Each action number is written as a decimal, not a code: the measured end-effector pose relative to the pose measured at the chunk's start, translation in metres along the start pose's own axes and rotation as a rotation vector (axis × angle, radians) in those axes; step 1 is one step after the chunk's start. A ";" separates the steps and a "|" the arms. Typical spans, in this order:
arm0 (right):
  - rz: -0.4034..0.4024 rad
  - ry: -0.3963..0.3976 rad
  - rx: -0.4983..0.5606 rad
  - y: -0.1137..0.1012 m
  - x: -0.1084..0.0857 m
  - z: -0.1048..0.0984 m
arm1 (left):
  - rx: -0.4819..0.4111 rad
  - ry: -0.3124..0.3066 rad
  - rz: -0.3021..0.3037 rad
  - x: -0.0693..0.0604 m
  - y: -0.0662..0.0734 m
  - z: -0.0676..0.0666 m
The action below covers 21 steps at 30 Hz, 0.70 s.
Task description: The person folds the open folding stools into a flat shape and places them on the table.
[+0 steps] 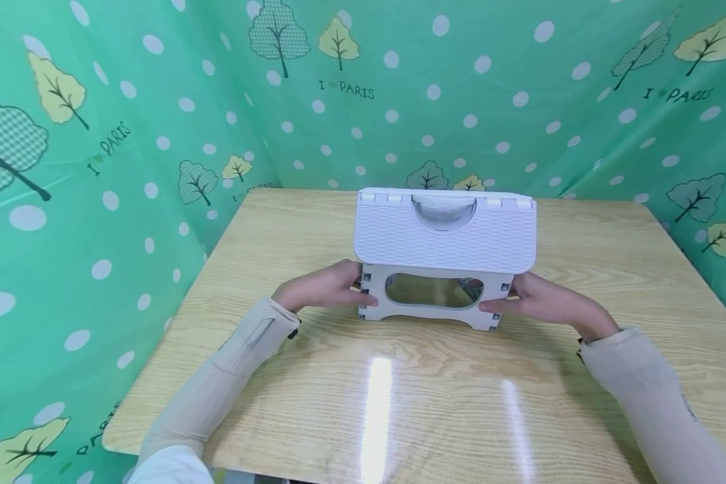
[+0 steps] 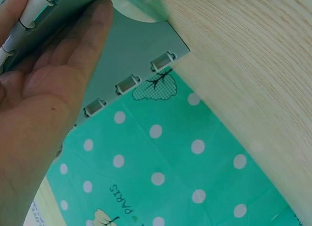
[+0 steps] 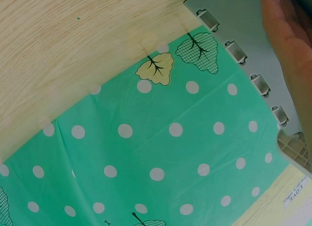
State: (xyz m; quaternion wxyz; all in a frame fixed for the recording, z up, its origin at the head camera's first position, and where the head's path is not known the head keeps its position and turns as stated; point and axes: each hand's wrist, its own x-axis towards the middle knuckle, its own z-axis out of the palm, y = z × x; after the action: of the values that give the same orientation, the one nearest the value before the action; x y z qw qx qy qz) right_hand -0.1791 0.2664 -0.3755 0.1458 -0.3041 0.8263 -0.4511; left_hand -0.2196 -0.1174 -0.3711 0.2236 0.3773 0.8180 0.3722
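Observation:
A white plastic folding step stool (image 1: 441, 243) stands on the table, its textured top tilted down toward me and its front leg panel facing me. My left hand (image 1: 329, 286) grips the left edge of that panel, thumb in front and fingers behind it. At the opposite edge my right hand (image 1: 541, 300) holds on the same way. In the left wrist view the left palm (image 2: 48, 97) lies between two grey-looking leg panels of the stool (image 2: 134, 53). The right hand (image 3: 292, 50) shows only partly in the right wrist view, beside a slotted panel (image 3: 243, 21).
The stool rests on a light wood-grain table (image 1: 314, 396), with bright light reflections in front of it. A green dotted curtain (image 1: 490, 121) with printed trees hangs behind the table and along its left side.

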 end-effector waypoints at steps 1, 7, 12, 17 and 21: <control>0.002 0.000 0.001 0.000 0.000 0.000 | -0.005 -0.002 0.002 0.000 0.000 0.000; 0.006 -0.002 0.005 0.001 0.000 0.001 | -0.019 -0.010 -0.006 0.000 0.001 0.000; 0.007 -0.006 0.003 0.002 -0.001 0.001 | -0.027 -0.014 -0.001 0.000 0.001 0.000; 0.005 -0.012 0.007 0.001 -0.001 0.001 | -0.022 -0.012 0.004 0.000 0.001 0.000; 0.003 -0.015 0.013 0.001 0.000 0.000 | -0.015 -0.010 0.002 0.000 0.001 0.000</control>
State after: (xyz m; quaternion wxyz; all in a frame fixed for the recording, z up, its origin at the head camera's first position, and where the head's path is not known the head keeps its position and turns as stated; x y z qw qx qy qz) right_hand -0.1793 0.2665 -0.3767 0.1544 -0.3053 0.8226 -0.4543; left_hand -0.2190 -0.1172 -0.3704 0.2300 0.3784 0.8137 0.3766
